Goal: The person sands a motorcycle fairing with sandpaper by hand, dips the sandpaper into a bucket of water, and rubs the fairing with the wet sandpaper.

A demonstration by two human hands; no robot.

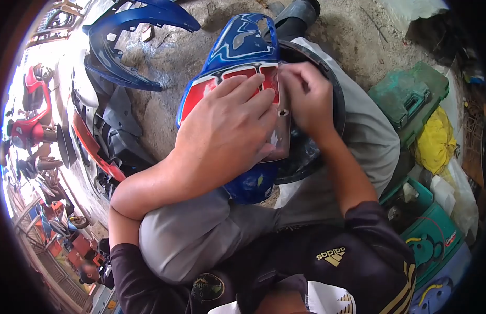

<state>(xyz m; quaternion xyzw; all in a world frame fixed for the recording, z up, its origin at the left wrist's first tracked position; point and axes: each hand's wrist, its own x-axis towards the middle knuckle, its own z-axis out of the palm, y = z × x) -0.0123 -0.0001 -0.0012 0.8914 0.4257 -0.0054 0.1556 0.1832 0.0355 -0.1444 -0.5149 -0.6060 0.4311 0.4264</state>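
Note:
A glossy blue motorcycle body part (245, 44) with red and white sections lies between my legs, over a round black rim (334, 99). Across its red area lies my left hand (230, 123), palm down, with the fingers bent and close together; whatever is beneath them is hidden. My right hand (308, 97) grips the right edge of the part with bent fingers, partly hidden behind that edge. A grey-brown section of the part (278, 138) shows between the two hands. Below it is a rounded blue section (250, 186).
Blue curved panels (109, 52) lie on the concrete floor at upper left. Dark and red body parts (93, 149) lean at left. A green case (410, 99), a yellow bag (436, 141) and a teal toolbox (428, 230) are at right. Another person (91, 272) is at lower left.

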